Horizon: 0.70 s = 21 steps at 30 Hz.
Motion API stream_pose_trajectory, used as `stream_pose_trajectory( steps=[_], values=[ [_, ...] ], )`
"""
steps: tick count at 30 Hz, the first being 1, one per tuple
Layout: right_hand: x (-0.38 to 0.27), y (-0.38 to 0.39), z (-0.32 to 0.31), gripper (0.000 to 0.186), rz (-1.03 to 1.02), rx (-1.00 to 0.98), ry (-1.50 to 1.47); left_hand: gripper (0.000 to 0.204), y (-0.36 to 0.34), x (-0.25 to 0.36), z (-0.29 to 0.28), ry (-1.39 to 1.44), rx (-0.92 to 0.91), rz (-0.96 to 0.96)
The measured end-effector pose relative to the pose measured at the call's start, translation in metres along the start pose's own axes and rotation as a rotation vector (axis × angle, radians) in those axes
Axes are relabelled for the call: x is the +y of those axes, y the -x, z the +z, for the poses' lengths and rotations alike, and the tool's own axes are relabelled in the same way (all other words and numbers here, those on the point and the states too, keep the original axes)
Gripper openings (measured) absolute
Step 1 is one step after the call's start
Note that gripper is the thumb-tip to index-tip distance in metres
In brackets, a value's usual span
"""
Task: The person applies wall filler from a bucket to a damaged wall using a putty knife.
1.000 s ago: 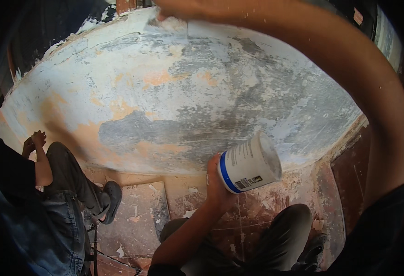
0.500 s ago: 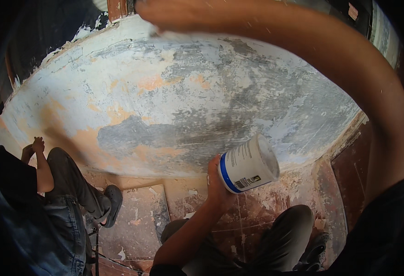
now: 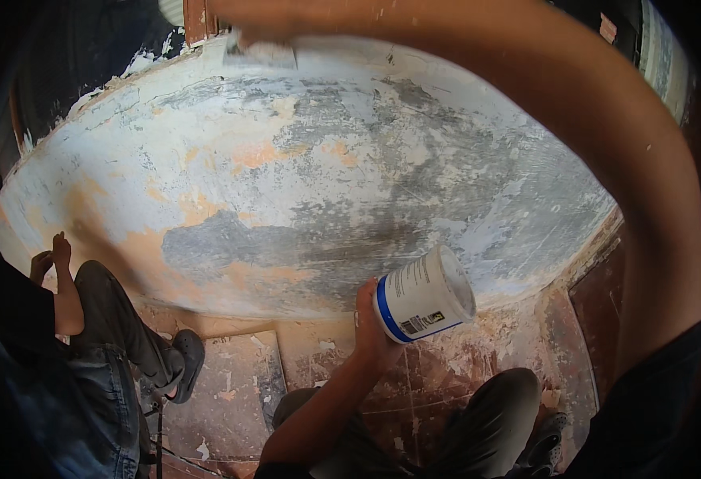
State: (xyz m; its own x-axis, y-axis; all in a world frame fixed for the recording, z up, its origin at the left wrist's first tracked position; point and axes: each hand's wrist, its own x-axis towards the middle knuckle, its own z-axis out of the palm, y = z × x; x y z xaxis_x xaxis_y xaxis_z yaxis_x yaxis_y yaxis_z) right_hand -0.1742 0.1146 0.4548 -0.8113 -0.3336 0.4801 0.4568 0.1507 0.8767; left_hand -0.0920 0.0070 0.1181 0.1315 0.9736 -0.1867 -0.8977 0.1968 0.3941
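The left hand (image 3: 370, 319) is closed around the base of a white plastic tub (image 3: 426, 294) with a blue band, and it holds the tub tilted, with the open mouth turned up and to the right. The tub hangs in front of the lower edge of the wall (image 3: 326, 184), above the reddish tiled floor (image 3: 446, 375).

The right arm goes up and across the top of the view. The right hand (image 3: 266, 20) is at the upper edge of the wall and it presses a flat wide blade, probably a putty knife (image 3: 261, 54), against the plaster. The hand is blurred, so I cannot tell how tight the fingers are closed on the handle.

The wall is patchy, with white filler, grey spots and orange areas. At the lower left corner of the wall another person (image 3: 71, 335) crouches on the floor, with a hand (image 3: 51, 255) raised to the wall surface.
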Motion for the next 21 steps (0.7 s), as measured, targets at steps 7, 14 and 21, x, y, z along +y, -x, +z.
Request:
stream_pose_trajectory(
  steps=[7,14,21],
  values=[
    [0.004,0.006,-0.047,0.017,-0.203,-0.157,0.093,0.058,-0.001,0.002,-0.001,0.028,-0.023,-0.020],
    [0.010,0.009,-0.007,0.020,-0.046,-0.036,0.053,0.060,0.001,0.001,-0.001,-0.024,0.029,-0.030],
    [0.019,0.064,0.000,0.031,0.061,-0.287,-0.499,0.059,0.000,0.000,0.000,0.024,-0.025,-0.029]
  ],
)
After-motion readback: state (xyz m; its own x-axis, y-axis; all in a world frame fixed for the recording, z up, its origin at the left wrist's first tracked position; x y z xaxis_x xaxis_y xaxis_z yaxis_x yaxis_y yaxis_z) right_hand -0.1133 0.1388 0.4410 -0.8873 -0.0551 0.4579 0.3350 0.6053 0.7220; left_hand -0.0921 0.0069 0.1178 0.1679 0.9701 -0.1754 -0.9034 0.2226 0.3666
